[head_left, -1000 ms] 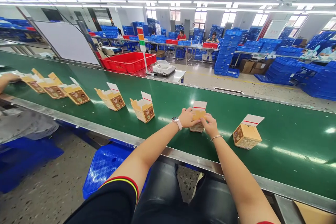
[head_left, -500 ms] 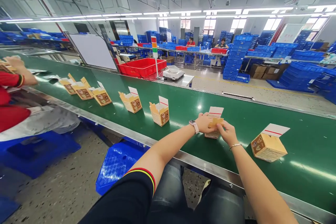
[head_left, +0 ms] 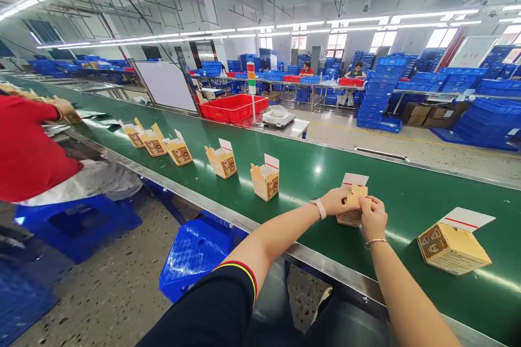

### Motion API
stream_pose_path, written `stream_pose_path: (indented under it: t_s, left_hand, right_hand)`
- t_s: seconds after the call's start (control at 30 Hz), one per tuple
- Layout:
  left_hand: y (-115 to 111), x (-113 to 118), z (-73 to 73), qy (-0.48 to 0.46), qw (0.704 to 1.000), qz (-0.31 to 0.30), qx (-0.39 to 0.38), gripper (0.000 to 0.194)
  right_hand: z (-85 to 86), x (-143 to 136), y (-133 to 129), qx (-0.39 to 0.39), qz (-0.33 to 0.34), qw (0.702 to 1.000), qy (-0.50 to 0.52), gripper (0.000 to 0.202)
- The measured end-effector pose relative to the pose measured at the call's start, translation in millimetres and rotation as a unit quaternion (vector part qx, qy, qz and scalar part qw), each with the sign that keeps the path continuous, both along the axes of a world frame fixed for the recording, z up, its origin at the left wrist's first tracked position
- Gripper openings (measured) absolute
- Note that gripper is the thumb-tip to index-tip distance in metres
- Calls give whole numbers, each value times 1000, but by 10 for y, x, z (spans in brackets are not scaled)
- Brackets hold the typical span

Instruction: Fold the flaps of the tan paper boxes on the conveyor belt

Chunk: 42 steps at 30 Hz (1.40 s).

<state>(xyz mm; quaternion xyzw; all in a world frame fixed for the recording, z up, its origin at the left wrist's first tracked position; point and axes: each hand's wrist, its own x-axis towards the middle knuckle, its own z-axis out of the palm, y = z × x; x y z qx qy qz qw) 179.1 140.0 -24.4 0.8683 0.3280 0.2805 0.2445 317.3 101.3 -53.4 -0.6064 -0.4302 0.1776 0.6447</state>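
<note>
Both my hands are at a small carton (head_left: 349, 218) standing on the green conveyor belt (head_left: 301, 238). Its white flap with a red line stands up behind my fingers. My left hand (head_left: 337, 201) is closed on the carton's upper left side, at the tan flaps. From the right, my right hand (head_left: 373, 214) pinches a tan flap at the top. To the right sits another carton (head_left: 455, 246), its white flap raised. On the left stands an open carton (head_left: 265, 181), with one more (head_left: 221, 161) beyond it.
Several open cartons stand further left, near a person in a red shirt (head_left: 32, 143). A metal rail (head_left: 317, 257) edges the belt. Behind it are a red bin (head_left: 234, 108), a signal light (head_left: 251, 78) and a scale (head_left: 278, 116). A blue stool (head_left: 195, 255) stands below left.
The view has shifted, so the cartons appear further right or left of before. My right hand has turned and closed more at the flap, which now stands higher. The red-shirted person's arm has moved.
</note>
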Motion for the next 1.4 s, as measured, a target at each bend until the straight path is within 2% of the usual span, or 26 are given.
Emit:
stream_pose_path:
  t_s: [0.1,0.17,0.23,0.33,0.47,0.53,0.6,0.67,0.73,0.77,0.83,0.9,0.93,0.97,1.03,1.07,1.13,1.2,1.27,1.33,1.4]
  left_hand:
    - [-72,53,-252,-139,989,29,41,51]
    - [-131,84,-363,-160,984,54,57,60]
    - [-189,109,-395,-133,986,58,81,57]
    - [-262,146,-310,-48,990,68,110,43]
    - [-313,224,-126,42,991,76,105,36]
    - [-332,249,-70,53,991,63,109,35]
    - [-366,212,-50,17,990,50,132,37]
    - [-419,64,-58,-68,979,47,186,40]
    - [-471,-215,-89,-172,948,83,256,42]
    - [-486,-399,-113,-220,924,123,287,44]
    - [-470,-810,-179,-303,865,252,310,53]
    - [-388,-1206,-255,-367,806,385,260,63]
    - [-329,-1372,-292,-378,795,428,204,63]
    - [-264,-1506,-327,-375,802,443,142,60]
    - [-142,-1672,-386,-329,854,401,33,51]
    - [-97,-1707,-410,-293,887,357,6,48]
    - [-53,-1713,-442,-217,940,263,18,45]
    - [-73,-1673,-447,-154,963,206,79,43]
    - [-134,-1615,-424,-99,970,185,121,41]
    - [-199,-1541,-380,-67,972,187,122,35]
    - [-240,-1440,-332,-84,974,188,96,31]
  right_hand:
    - [47,52,-4,-53,-20,994,97,41]
    - [89,102,-2,-89,-17,986,140,46]
    - [124,140,-9,-114,-11,982,153,47]
    - [153,150,-33,-147,1,974,170,40]
    - [182,113,-46,-163,-13,971,174,31]
    - [207,112,-49,-163,-27,972,169,27]
    - [232,131,-80,-158,-47,973,159,25]
    - [248,148,-164,-145,-84,975,145,29]
    - [240,126,-303,-90,-145,981,94,38]
    - [224,90,-384,-37,-175,983,41,42]
    - [172,-47,-538,102,-199,969,-105,45]
    - [102,-263,-631,211,-140,940,-231,42]
    - [64,-392,-640,230,-76,933,-266,39]
    - [28,-528,-619,230,0,930,-287,36]
    - [-41,-794,-490,197,155,922,-294,36]
    - [-72,-914,-390,174,218,917,-285,38]
    - [-120,-1105,-151,126,294,915,-246,45]
    - [-134,-1221,81,87,327,920,-199,51]
    - [-107,-1271,245,68,339,925,-159,51]
    - [-53,-1279,313,50,332,936,-107,41]
    - [-1,-1270,296,21,305,951,-48,33]
